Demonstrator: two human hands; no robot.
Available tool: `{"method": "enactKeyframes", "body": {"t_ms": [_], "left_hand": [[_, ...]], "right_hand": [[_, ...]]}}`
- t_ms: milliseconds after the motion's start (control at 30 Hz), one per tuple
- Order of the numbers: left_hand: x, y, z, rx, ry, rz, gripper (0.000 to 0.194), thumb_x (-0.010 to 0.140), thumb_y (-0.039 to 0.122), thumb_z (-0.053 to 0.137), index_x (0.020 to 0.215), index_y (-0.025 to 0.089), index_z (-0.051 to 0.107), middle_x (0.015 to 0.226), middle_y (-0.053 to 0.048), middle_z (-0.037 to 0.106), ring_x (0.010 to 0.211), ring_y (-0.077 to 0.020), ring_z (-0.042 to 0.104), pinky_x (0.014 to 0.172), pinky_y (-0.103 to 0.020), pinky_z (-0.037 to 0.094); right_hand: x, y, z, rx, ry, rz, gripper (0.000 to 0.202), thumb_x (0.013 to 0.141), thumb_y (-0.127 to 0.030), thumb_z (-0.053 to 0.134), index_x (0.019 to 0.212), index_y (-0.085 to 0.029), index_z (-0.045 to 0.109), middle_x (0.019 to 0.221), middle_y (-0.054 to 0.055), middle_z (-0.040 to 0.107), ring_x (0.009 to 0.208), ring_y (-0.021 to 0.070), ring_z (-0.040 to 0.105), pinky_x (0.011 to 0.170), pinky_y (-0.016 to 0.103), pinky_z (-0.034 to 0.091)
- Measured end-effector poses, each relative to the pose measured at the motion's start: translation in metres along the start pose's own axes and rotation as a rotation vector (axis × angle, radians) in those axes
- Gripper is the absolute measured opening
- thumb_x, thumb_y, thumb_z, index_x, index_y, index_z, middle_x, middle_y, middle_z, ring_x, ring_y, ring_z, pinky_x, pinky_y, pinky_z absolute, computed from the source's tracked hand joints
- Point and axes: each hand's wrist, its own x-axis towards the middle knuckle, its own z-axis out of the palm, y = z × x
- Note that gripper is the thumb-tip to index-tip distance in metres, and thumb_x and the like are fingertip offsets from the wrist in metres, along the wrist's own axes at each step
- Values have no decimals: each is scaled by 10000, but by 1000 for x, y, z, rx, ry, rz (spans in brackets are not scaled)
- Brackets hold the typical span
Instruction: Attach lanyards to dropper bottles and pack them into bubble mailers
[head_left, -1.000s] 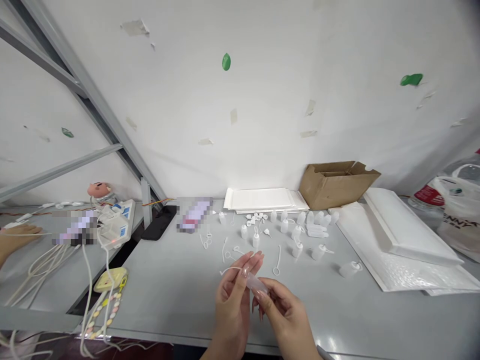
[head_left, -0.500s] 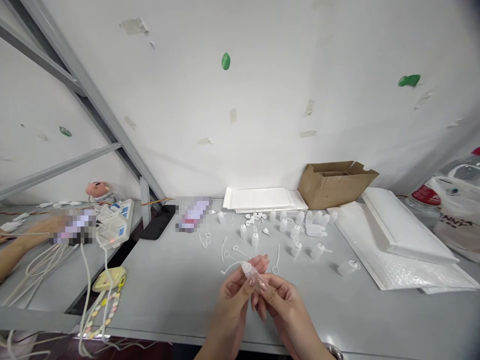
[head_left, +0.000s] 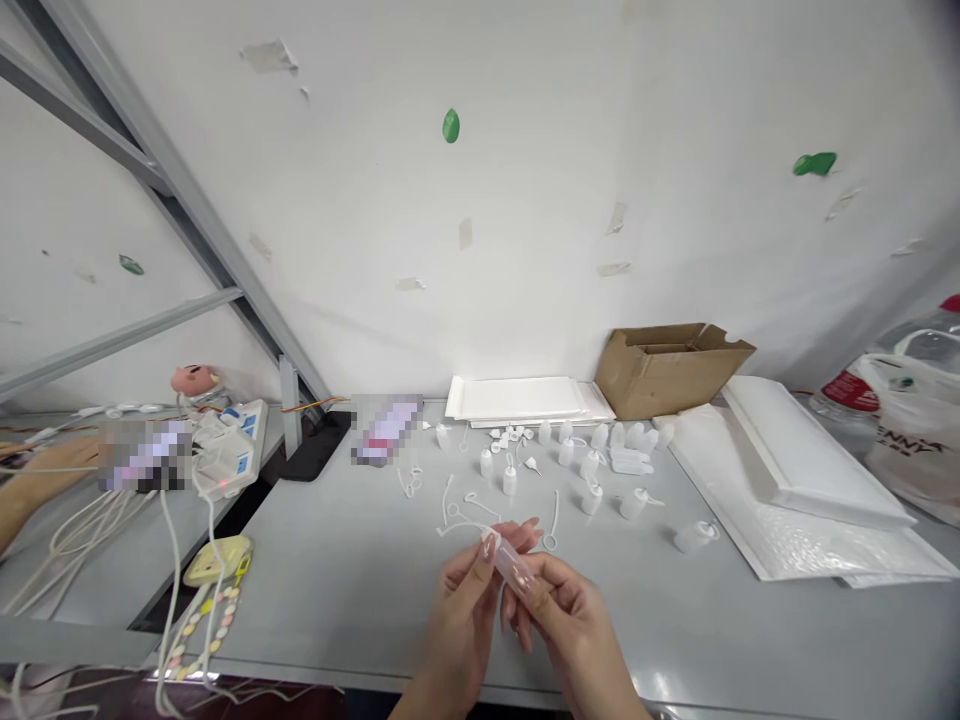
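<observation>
Between my two hands is a small translucent squeeze bottle [head_left: 514,569], tilted with its white top toward the upper left. My left hand [head_left: 469,590] pinches the white top, its thumb pressed on it. My right hand [head_left: 559,600] is closed round the bottle's body. A thin white cap strap [head_left: 461,526] sticks out to the left from the top. Beyond my hands lie loose white ring straps [head_left: 553,515] and a pile of small white caps [head_left: 511,436]. Several little bottles [head_left: 591,498] stand behind and to the right; one bottle [head_left: 694,537] lies tipped at the right.
A cardboard box [head_left: 667,375] and white flat packs [head_left: 517,398] stand by the wall. Padded envelopes [head_left: 817,470] lie at the right, near a plastic bag [head_left: 919,430]. At left are a phone [head_left: 388,430], a black device [head_left: 316,447], cables and another person's hand [head_left: 64,465].
My left thumb has moved up from the bottle's body onto its white top. The strap has swung slightly upward. The other person's hand at far left has shifted a little.
</observation>
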Motion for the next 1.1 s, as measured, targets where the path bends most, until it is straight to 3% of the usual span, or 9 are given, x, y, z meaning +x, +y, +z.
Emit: {"method": "enactKeyframes", "body": {"t_ms": [200, 333, 567, 733, 833, 900, 967, 1100], "left_hand": [[0, 12, -6, 139, 12, 118, 282, 760, 381, 594, 892, 164, 715, 1076, -118, 666, 1158, -290, 491, 1044, -445, 263], [-1, 19, -5, 159, -28, 91, 284, 732, 387, 621, 877, 162, 718, 1015, -122, 690, 1103, -301, 536, 1017, -459, 302], [-2, 12, 1, 186, -17, 53, 298, 709, 413, 638, 851, 165, 722, 963, -114, 708, 1075, -295, 557, 1021, -455, 298], [7, 35, -25, 413, -52, 162, 405, 694, 413, 646, 1012, 162, 663, 1164, -144, 612, 1145, -303, 498, 956, -415, 381], [37, 64, -56, 784, 142, 343, 511, 798, 354, 528, 1282, 240, 411, 1237, -105, 555, 1105, -233, 530, 932, -380, 398], [71, 81, -75, 1355, 265, 518, 491, 850, 309, 423, 1320, 202, 333, 1242, -130, 521, 1093, -221, 518, 921, -377, 396], [107, 92, -88, 1509, 252, 542, 446, 826, 224, 454, 1265, 158, 415, 1240, -149, 496, 1157, -250, 445, 977, -400, 324], [162, 101, -101, 1689, 173, 522, 321, 806, 172, 494, 1123, 164, 540, 1146, -125, 542, 1120, -257, 460, 943, -410, 348]], "right_hand": [[0, -12, 6, 141, -68, 117, 343, 741, -462, 616, 654, -135, 560, 506, -8, 537, 398, 59, 358, 448, 215, 269], [0, -12, 8, 114, -77, 113, 357, 735, -481, 615, 657, -139, 553, 502, -4, 547, 398, 65, 370, 449, 220, 264], [1, -6, 3, 53, -38, 79, 359, 724, -486, 626, 677, -133, 584, 514, -5, 567, 405, 66, 389, 476, 226, 293], [1, -13, -9, 38, 51, 64, 342, 711, -483, 640, 699, -145, 598, 510, -19, 543, 411, 69, 377, 464, 222, 286], [1, -19, -14, 12, 125, 20, 332, 721, -473, 633, 739, -142, 625, 504, -24, 522, 411, 71, 360, 461, 229, 292], [1, -21, -13, -2, 121, -7, 328, 724, -469, 631, 758, -143, 637, 504, -22, 520, 414, 75, 363, 456, 230, 300], [-1, -21, -9, -12, 104, -27, 323, 732, -469, 623, 761, -148, 640, 505, -20, 520, 423, 80, 377, 454, 229, 311], [-5, -19, -2, -33, 109, -38, 319, 735, -466, 623, 741, -147, 635, 500, -17, 518, 447, 89, 415, 456, 223, 321]]}}
